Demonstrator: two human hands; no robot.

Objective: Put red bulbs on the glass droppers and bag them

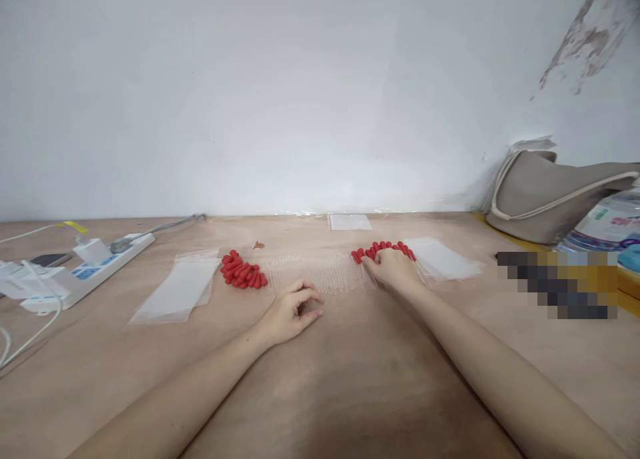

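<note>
My left hand [293,312] rests on the table just in front of a row of thin clear tubes [315,274]. Its fingers are loosely curved, thumb apart, with nothing between them. At the right end of that row, my right hand [393,267] reaches down with its fingers closed together beside a pile of red rubber dropper bulbs [377,247]. What its fingertips pinch is hidden. A second heap of red bulbs [243,270] lies at the left end of the row. The tubes lie side by side, pointing away from me.
Clear zip bags [173,289] lie on the left, more bags [445,258] on the right, and one small bag [349,222] near the wall. A power strip [95,272] with chargers and cables stands far left. A grey hat [565,196] and a large plastic bottle [607,222] are at right.
</note>
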